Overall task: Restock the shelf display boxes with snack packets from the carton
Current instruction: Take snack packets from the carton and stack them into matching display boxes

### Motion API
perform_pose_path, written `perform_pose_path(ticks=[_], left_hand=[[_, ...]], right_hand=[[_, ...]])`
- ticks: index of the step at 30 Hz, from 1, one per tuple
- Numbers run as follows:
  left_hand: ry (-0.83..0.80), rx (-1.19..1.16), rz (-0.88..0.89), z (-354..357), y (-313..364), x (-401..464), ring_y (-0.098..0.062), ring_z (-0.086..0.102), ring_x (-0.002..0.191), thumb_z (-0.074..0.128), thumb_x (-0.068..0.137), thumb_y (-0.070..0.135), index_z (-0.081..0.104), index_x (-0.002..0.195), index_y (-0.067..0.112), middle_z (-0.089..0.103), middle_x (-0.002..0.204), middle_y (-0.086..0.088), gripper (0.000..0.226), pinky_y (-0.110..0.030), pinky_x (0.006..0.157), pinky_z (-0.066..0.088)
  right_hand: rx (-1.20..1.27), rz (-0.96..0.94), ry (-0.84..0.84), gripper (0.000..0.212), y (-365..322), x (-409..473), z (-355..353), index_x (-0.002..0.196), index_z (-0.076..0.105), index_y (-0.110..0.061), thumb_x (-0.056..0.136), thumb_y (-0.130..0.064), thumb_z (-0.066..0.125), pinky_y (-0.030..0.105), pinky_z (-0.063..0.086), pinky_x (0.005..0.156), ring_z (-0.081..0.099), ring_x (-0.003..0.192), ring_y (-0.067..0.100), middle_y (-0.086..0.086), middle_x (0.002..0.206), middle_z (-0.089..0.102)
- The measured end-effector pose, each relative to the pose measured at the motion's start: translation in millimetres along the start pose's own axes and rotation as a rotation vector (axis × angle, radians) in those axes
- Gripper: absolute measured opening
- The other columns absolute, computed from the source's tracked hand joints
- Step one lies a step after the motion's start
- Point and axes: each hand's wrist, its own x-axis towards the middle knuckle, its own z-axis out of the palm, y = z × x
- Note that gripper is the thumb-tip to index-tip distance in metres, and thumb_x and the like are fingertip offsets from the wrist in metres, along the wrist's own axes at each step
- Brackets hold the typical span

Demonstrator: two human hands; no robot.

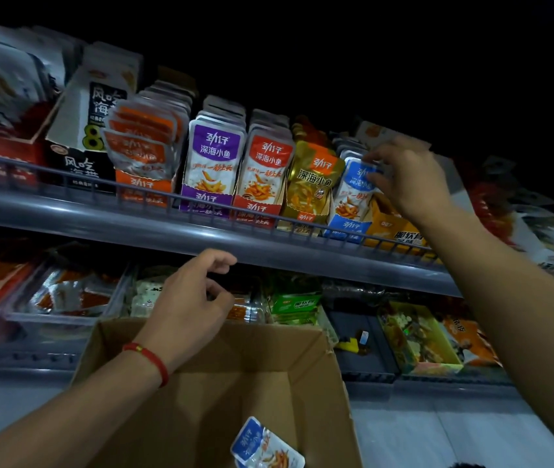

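Note:
On the upper shelf, my right hand (407,179) pinches the top of the blue-and-white snack packets (356,189) standing in the blue display box (346,228). Beside it to the left stand the gold (312,184), red (265,170), purple (213,163) and orange (143,146) boxes, all packed with packets. My left hand (194,305), with a red wrist cord, hovers over the open brown carton (221,393), fingers loosely curled and holding nothing. A single blue packet (265,445) lies at the bottom of the carton.
A grey wire rail (133,189) runs along the front of the upper shelf. A yellow box (393,228) sits right of the blue one. The lower shelf holds clear trays (66,295), green packets (297,300) and a yellow-green bin (417,336).

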Motion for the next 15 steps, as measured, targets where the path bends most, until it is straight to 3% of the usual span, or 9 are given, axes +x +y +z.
perform_pose_path(ticks=[6,11,15], left_hand=[[-0.024,0.033,-0.006,4.0,-5.9,-0.5,0.002,0.061,0.087,0.064,0.09,0.006,0.054,0.123,0.037,0.055,0.118,0.017,0.047,-0.013,0.064,0.045],[-0.059,0.072,-0.014,11.0,-12.5,-3.7,-0.002,0.06,0.091,0.065,0.091,0.007,0.054,0.126,0.035,0.056,0.115,0.018,0.046,-0.016,0.068,0.049],[-0.171,0.136,-0.05,24.1,-19.2,-10.4,-0.004,0.062,0.087,0.065,0.088,0.004,0.056,0.117,0.037,0.058,0.108,0.017,0.045,-0.024,0.076,0.056]], right_hand=[[0.001,-0.024,0.004,0.033,2.0,-0.9,0.0,0.124,0.065,-0.018,0.091,-0.02,0.071,0.051,0.053,0.09,0.054,0.12,0.029,0.008,0.125,0.06],[0.051,-0.045,0.102,0.034,5.1,-16.0,-2.1,0.126,0.064,-0.015,0.092,-0.02,0.07,0.05,0.051,0.093,0.054,0.122,0.033,0.012,0.126,0.061],[0.137,-0.063,0.218,0.027,-1.7,-44.4,-6.2,0.12,0.067,-0.013,0.095,-0.024,0.067,0.04,0.049,0.086,0.06,0.108,0.03,0.01,0.112,0.063]])
